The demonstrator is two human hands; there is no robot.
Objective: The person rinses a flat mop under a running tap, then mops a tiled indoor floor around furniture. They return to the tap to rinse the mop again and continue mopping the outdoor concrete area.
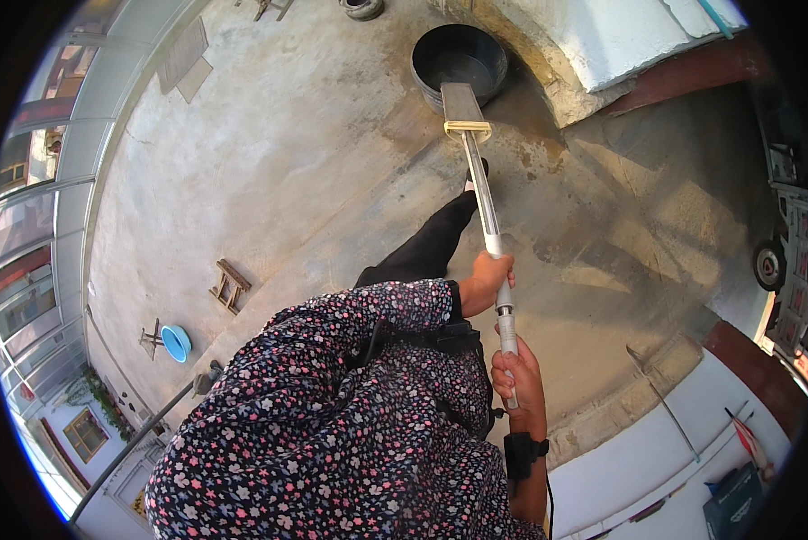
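Observation:
A flat mop with a white and metal handle slants away from me. My left hand is closed around the handle's white sleeve. Lower down, near the handle's end, my right hand grips it, with a black device strapped at the wrist. The mop's flat grey head, with a pale yellow edge, lies over the near rim of a large black tub. Whether the head touches the rim, I cannot tell. The tub's inside looks dark and wet.
Small wooden stools and a blue basin are on the concrete floor at left. A plastered wall corner juts out beside the tub. At lower right, a long-handled tool leans against the white wall. A vehicle wheel shows far right.

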